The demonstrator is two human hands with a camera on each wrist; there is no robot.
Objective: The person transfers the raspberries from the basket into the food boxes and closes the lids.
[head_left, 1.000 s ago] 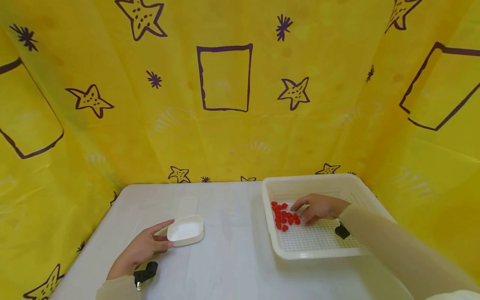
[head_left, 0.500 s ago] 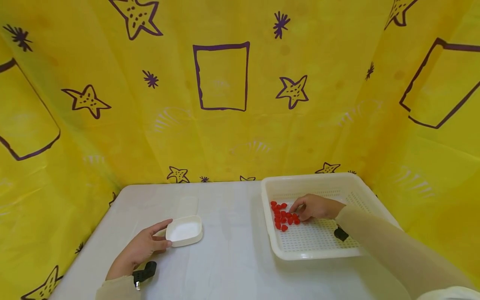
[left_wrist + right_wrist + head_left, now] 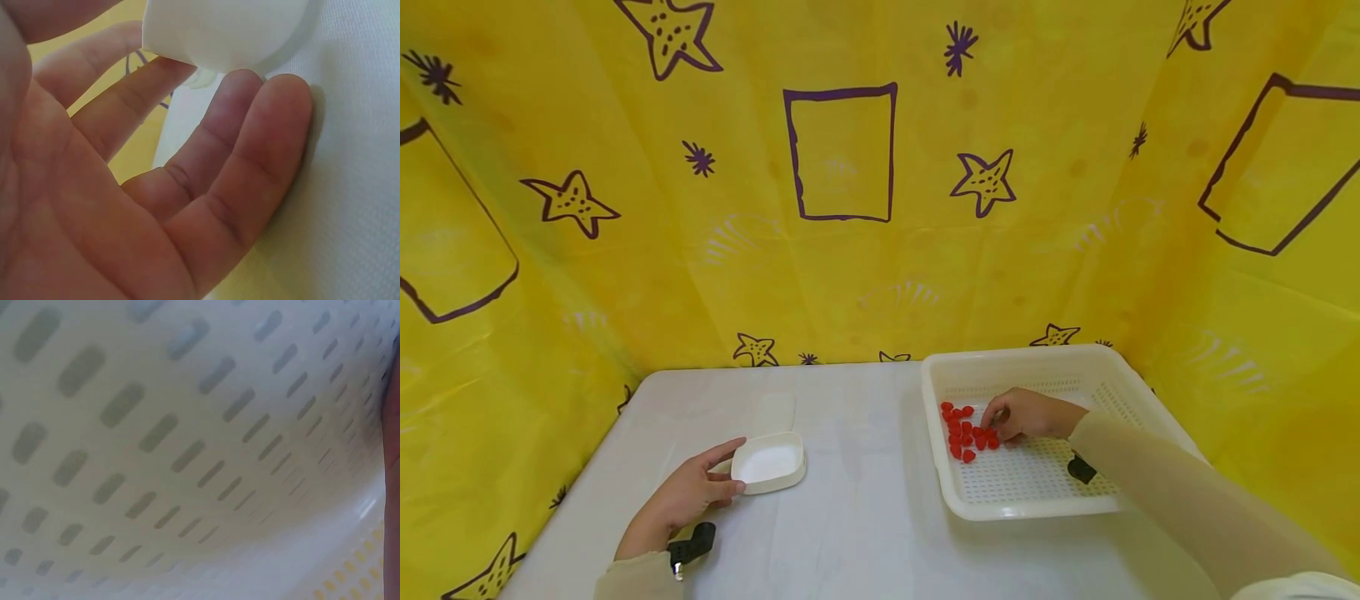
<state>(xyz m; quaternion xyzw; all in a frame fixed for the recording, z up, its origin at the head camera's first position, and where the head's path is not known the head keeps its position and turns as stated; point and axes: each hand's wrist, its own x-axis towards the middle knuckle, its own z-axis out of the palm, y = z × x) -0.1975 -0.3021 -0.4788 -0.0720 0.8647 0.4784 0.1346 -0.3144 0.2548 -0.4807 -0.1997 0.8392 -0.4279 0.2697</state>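
Note:
My left hand (image 3: pixel 681 500) holds a small white box (image 3: pixel 767 482) at its left side, thumb at the near corner and index finger at the far one. The box has rounded corners and is open at the top. In the left wrist view, the box (image 3: pixel 219 31) shows above my curved lower fingers (image 3: pixel 256 156). On the right, my right hand (image 3: pixel 1036 412) reaches into a cream perforated plastic basket (image 3: pixel 1022 510). Its thumb and index finger pinch at the edge of a cluster of small red pieces (image 3: pixel 956 452). The right wrist view shows mostly the slotted basket (image 3: pixel 250 550).
Behind the box lies a flat white lid-like piece (image 3: pixel 775 411). A white cloth covers the table (image 3: pixel 857 492). Around its back and sides hangs a yellow curtain (image 3: pixel 850 283) with purple starfish drawings.
My right thumb and fingers have drawn together at the red pieces inside the basket. My left hand stays at the box. The head view has shifted slightly.

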